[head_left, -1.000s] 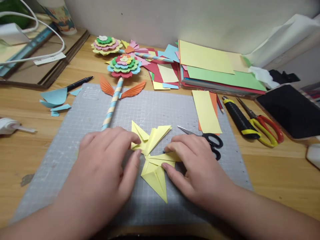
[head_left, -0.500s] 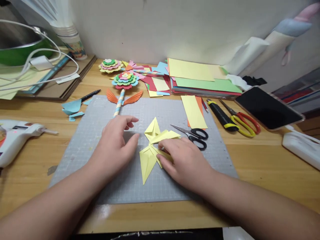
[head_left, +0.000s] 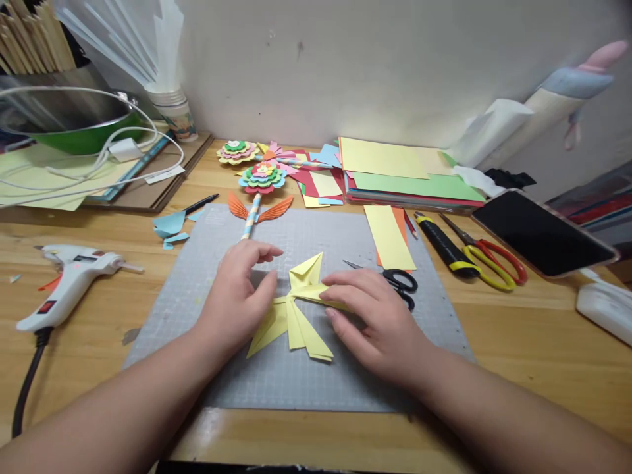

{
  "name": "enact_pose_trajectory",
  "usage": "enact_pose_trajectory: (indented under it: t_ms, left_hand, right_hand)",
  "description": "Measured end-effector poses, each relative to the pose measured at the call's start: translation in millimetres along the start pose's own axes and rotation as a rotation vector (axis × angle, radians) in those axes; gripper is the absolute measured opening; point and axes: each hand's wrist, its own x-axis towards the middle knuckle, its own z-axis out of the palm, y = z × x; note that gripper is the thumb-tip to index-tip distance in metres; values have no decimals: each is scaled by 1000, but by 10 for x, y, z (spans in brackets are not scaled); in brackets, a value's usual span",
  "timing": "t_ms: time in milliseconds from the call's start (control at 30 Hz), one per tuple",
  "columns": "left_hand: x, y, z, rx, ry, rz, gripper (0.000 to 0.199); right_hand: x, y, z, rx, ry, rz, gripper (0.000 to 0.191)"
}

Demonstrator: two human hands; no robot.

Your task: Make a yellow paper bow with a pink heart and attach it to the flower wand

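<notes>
A folded yellow paper piece (head_left: 307, 322) with several pointed petals lies on the grey cutting mat (head_left: 266, 388), its petals meeting at a centre. Left of it is my left hand (head_left: 247, 283), fingers curved and thumb apart, with nothing held. The left thumb reaches over the edge of the lower left petal. My right hand (head_left: 378, 316) rests over the right-hand petal, partly hiding it. Its fingers are spread from the thumb, and the fingertips are at the paper. Black-handled scissors (head_left: 402, 281) lie just behind the right hand, partly covered by it.
A glue gun (head_left: 74, 276) lies at left. Behind the mat are layered paper flowers (head_left: 263, 178) and a paper stack (head_left: 385, 158). Yellow strips (head_left: 390, 237), a cutter (head_left: 447, 245), red-yellow pliers (head_left: 494, 263) and a phone (head_left: 543, 230) sit at right. Blue scraps (head_left: 170, 225) lie at back left.
The yellow paper piece has turned, with its petals now pointing in different directions. My right hand's fingers have loosened and moved slightly right. The view has shifted, showing more of the glue gun.
</notes>
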Motion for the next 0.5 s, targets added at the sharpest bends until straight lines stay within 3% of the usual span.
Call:
enact_pose_trajectory:
  t_ms: [233,500]
  left_hand:
    - [33,-75,-37,-217,217,-252,18]
    - [24,-44,-17,-289,197,-311,13]
  right_hand:
    - [11,83,54,-11,-134,186,41]
    - [45,42,111,-7,-185,239,24]
